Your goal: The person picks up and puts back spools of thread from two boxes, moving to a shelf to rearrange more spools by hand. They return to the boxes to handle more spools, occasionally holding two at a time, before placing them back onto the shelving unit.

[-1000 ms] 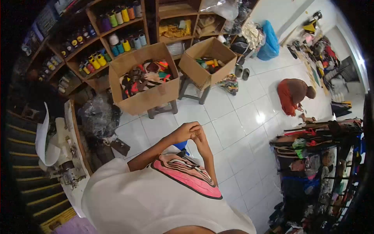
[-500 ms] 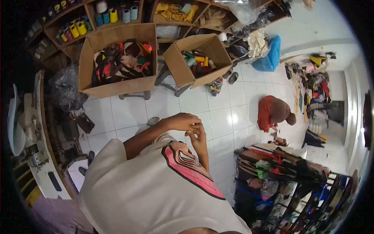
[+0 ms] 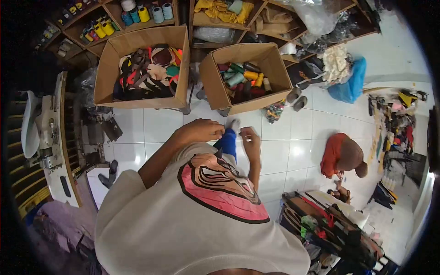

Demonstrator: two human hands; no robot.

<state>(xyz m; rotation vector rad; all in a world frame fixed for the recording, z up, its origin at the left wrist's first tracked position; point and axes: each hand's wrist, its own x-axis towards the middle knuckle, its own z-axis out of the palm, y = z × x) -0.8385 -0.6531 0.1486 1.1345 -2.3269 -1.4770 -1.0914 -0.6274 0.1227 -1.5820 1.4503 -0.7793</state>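
My left hand hovers in front of my shirt, palm down, its fingers loosely bent and nothing visible in them. Across a small gap, my right hand is raised with its fingers curled inward, blurred by motion; I cannot tell whether it holds anything. Below the hands show my blue-clad leg and one foot on the white tiles. The nearest objects ahead are a cardboard box of thread spools and a larger cardboard box of fabric scraps.
Wooden shelves with thread cones run behind the boxes. A sewing machine stands on the left. To the right, a person in a red top is low on the floor. A heaped rack fills the lower right; slippers lie near the spool box.
My hands, which were touching each other, have come apart. The boxes appear shifted in view, and my blue-clad leg and foot now show between the hands.
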